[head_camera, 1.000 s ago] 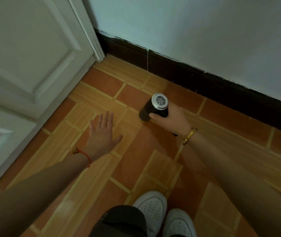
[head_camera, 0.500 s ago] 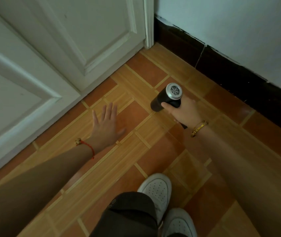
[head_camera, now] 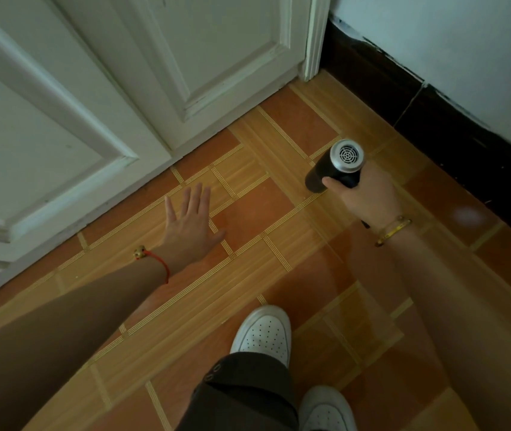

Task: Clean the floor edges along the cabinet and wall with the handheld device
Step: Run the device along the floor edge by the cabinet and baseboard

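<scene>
The right hand (head_camera: 369, 197) grips the handheld device (head_camera: 335, 168), nose angled down at the floor (head_camera: 279, 250) near the cabinet (head_camera: 142, 88) corner; the left hand (head_camera: 190, 227) hovers flat, fingers straight, probably for balance.

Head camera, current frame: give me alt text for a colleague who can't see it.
The right hand grips a black handheld device with a silver grille end, pointed down toward the tiled floor near the corner where white cabinet doors meet a dark baseboard. The left hand is spread open over the floor; white shoes show below.
</scene>
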A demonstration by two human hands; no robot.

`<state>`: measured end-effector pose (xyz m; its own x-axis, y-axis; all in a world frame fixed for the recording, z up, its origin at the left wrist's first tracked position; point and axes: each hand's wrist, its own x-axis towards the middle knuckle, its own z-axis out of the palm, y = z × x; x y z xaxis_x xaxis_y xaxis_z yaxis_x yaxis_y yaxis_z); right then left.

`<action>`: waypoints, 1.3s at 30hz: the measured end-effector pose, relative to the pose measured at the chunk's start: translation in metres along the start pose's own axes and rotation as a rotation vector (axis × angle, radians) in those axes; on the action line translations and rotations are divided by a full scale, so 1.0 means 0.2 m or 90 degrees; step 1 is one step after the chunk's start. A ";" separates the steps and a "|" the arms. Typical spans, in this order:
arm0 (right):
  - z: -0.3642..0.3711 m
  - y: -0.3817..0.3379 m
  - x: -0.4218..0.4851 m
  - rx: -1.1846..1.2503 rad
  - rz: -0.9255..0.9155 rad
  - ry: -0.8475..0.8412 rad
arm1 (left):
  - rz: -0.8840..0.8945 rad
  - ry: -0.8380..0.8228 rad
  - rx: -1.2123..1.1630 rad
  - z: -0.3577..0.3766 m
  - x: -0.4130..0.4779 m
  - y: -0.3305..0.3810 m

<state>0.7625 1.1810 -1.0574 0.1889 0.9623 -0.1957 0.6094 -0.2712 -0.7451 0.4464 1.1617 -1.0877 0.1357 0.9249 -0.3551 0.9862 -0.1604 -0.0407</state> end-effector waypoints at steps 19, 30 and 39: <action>-0.08 0.00 -0.01 -0.076 -0.047 -0.143 | 0.050 0.008 -0.010 -0.01 0.10 0.15; 0.04 -0.04 -0.02 -0.109 -0.090 -0.095 | 0.073 0.000 0.025 0.00 0.04 0.14; 0.30 -0.19 -0.01 -0.086 -0.193 -0.207 | 0.034 -0.040 0.055 0.05 -0.06 -0.04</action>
<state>0.6929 1.1911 -1.0659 -0.2518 0.9493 -0.1883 0.6985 0.0436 -0.7143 0.4360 1.1480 -1.0920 0.1789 0.8915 -0.4162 0.9656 -0.2402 -0.0995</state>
